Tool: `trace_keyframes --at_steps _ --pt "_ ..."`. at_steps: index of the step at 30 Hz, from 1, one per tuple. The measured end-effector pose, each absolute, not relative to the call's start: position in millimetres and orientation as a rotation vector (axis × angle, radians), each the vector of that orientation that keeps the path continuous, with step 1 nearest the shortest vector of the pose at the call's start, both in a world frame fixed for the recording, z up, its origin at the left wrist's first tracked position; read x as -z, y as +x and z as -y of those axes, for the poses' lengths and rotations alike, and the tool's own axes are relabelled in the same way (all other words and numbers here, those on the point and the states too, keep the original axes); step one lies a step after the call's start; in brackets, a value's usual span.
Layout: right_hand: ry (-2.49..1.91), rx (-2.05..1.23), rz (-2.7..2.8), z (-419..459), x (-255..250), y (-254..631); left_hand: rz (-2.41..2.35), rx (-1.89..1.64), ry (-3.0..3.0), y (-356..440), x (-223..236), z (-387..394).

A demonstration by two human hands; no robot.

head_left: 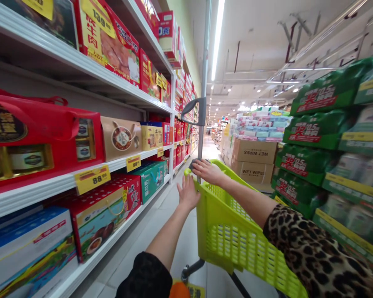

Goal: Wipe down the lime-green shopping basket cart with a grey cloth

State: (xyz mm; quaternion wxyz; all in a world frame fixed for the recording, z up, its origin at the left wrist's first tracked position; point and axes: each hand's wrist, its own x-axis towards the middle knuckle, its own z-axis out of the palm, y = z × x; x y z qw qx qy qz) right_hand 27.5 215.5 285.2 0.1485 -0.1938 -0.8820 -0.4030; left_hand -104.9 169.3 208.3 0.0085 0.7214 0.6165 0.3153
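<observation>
The right hand [207, 171] lies over a dark grip [193, 164] at the top of a lime-green plastic shopping basket [226, 231] on a wheeled cart. Its fingers curve down in a narrow hold, closed on this grip. The left hand [188, 192] is just beside the basket's rim, with the palm open and the fingers spread wide, and it holds nothing. A metal pole [204, 74] with a grey plastic handle [194, 111] rises from the basket. The right arm has a leopard-print sleeve [311, 252], and the left arm has a black sleeve [146, 275].

Left of the basket stand white store shelves [49, 186] with red gift boxes [43, 128] and a yellow price tag [92, 179]. Right of the basket are stacked green packs [304, 136] and cardboard cartons [254, 152] marked "WET WIPES". Under the basket is a pale, shiny tile floor [161, 219]. It runs far ahead along the aisle. Above the basket is a pale ceiling [251, 45] with a long strip light [217, 41].
</observation>
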Motion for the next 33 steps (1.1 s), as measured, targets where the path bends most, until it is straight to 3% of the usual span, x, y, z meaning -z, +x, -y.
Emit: trace_keyframes --at_steps 6,15,25,28,33 --pt "-0.647 1.3 2.329 -234.6 -392.6 25.0 -1.764 -0.905 2.264 -95.4 -232.3 -202.1" --pt "-0.543 1.354 2.559 -226.6 -334.5 29.3 -1.667 -1.008 2.319 -91.4 -209.5 -186.5" --pt "-0.57 1.317 2.38 -215.3 -443.8 40.2 -1.715 -0.899 2.415 -89.6 -202.4 -156.8" --pt "-0.617 1.28 2.377 -207.8 -417.3 42.3 -1.744 -0.893 2.444 -89.3 -201.9 -154.2" --pt "-0.622 1.266 2.512 -195.3 -327.5 48.2 -1.804 -0.907 2.522 -89.5 -200.0 -150.7"
